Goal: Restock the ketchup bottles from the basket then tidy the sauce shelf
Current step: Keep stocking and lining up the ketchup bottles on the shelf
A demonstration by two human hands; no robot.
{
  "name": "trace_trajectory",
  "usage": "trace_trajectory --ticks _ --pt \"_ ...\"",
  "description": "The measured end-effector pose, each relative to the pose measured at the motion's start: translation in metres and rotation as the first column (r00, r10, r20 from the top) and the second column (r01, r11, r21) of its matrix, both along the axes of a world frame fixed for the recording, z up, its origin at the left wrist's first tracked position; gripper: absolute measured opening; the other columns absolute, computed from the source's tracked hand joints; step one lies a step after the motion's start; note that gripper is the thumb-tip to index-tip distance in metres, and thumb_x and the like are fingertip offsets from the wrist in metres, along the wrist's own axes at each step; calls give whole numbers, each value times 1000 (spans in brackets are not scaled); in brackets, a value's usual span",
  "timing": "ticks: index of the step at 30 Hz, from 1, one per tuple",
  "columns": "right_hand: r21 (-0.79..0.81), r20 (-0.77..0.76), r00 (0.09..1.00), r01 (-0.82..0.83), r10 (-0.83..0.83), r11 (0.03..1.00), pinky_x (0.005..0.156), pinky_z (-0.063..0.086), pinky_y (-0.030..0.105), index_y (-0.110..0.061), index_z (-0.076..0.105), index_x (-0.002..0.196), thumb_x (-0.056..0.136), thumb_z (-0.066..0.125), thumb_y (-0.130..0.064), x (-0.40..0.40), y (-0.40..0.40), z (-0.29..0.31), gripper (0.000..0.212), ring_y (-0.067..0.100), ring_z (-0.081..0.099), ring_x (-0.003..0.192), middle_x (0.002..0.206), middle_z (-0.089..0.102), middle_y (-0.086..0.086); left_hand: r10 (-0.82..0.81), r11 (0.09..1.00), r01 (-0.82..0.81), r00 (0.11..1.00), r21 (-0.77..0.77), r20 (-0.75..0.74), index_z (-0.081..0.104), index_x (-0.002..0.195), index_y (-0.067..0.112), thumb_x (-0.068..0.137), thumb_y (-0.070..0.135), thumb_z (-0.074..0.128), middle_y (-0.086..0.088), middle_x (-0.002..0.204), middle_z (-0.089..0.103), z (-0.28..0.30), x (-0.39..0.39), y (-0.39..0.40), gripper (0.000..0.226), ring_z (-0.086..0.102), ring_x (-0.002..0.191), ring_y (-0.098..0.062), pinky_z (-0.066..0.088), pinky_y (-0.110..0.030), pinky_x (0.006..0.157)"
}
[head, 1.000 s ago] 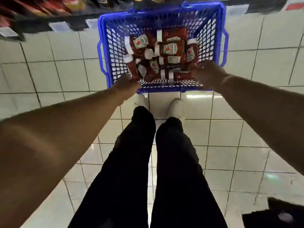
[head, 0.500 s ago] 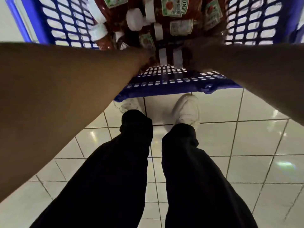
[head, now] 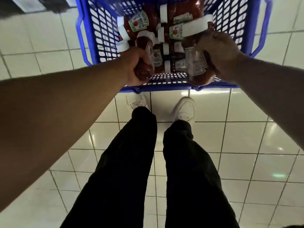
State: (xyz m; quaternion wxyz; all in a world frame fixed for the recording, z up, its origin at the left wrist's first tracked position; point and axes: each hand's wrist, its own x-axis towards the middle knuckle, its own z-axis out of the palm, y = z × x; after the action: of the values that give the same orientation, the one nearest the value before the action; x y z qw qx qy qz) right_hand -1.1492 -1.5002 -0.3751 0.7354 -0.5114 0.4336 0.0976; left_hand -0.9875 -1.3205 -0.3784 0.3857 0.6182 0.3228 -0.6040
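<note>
A blue plastic basket [head: 92, 38] stands on the tiled floor in front of my feet, holding several red ketchup bottles with white caps. My left hand [head: 133, 66] is closed around one ketchup bottle [head: 144, 51] at the basket's near left, cap pointing away from me. My right hand [head: 218, 51] grips another ketchup bottle [head: 197, 66] at the near right, its white cap [head: 195, 27] raised above the pile. More bottles [head: 139, 22] lie loose deeper in the basket.
Pale glossy floor tiles [head: 246, 145] surround the basket. My dark trouser legs [head: 189, 170] and white shoes [head: 185, 109] stand just behind its near rim. A dark shelf base with a price label [head: 28, 4] shows at the top left.
Both hands have gone from reaching into the basket to each holding a ketchup bottle, lifted a little off the pile. The view has pulled back, showing more of the basket.
</note>
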Motion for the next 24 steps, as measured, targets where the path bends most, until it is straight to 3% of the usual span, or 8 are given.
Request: trace_trajectory --ticks 2,4,8,11,13,16,19,24 --pt "366 72 991 81 -115 927 84 57 45 -13 68 119 87 49 -22 -2 7 49 38 29 69 104 112 71 9 97 991 -99 995 -90 -29 59 107 4 56 1 49 -18 104 69 51 -4 -3 52 68 95 -32 56 -41 86" --pt "522 66 979 131 -194 843 100 48 57 -9 60 132 92 41 -27 -6 15 104 48 36 59 119 127 61 16 153 958 -161 987 -237 -49 55 123 3 57 2 46 -21 120 63 106 -7 -1 66 63 110 -36 46 -50 103" --pt "634 89 962 147 -260 759 100 49 58 -13 58 129 87 47 -31 -11 28 229 46 35 59 113 116 64 13 148 889 -159 987 -430 -58 57 119 4 58 3 49 -18 114 61 240 -11 4 62 61 107 -35 51 -48 95" --pt "600 164 966 64 -201 797 101 50 53 -8 49 141 90 49 -24 -12 38 337 54 37 59 113 121 61 15 152 889 -95 984 -448 92 63 105 5 69 1 56 -15 95 64 347 -15 14 37 64 89 -30 57 -46 84" --pt "507 236 962 -3 -136 862 99 51 49 -2 45 141 86 52 -14 -9 44 398 57 34 63 108 122 60 19 155 886 -43 965 -462 209 67 97 9 86 14 60 -9 84 66 410 -18 22 13 65 75 -25 57 -42 76" --pt "354 322 945 -64 -58 933 94 53 51 4 50 136 76 64 -4 -3 52 476 62 33 68 101 120 65 24 259 853 -92 929 -513 265 68 111 12 94 47 56 -11 96 70 488 -19 37 40 66 84 -31 53 -56 87" --pt "269 391 920 -84 -30 959 82 59 48 -7 60 120 69 71 -5 12 57 537 53 30 73 89 104 74 16 379 770 -150 889 -620 256 60 127 7 93 41 57 -13 98 67 551 -17 56 48 68 87 -35 52 -67 89" --pt "168 491 871 -95 0 981 81 59 52 -9 56 130 81 73 -9 40 71 621 52 38 70 108 125 70 16 448 671 -89 840 -737 306 63 105 18 84 30 72 -5 81 71 632 -11 74 26 72 75 -23 60 -45 70"
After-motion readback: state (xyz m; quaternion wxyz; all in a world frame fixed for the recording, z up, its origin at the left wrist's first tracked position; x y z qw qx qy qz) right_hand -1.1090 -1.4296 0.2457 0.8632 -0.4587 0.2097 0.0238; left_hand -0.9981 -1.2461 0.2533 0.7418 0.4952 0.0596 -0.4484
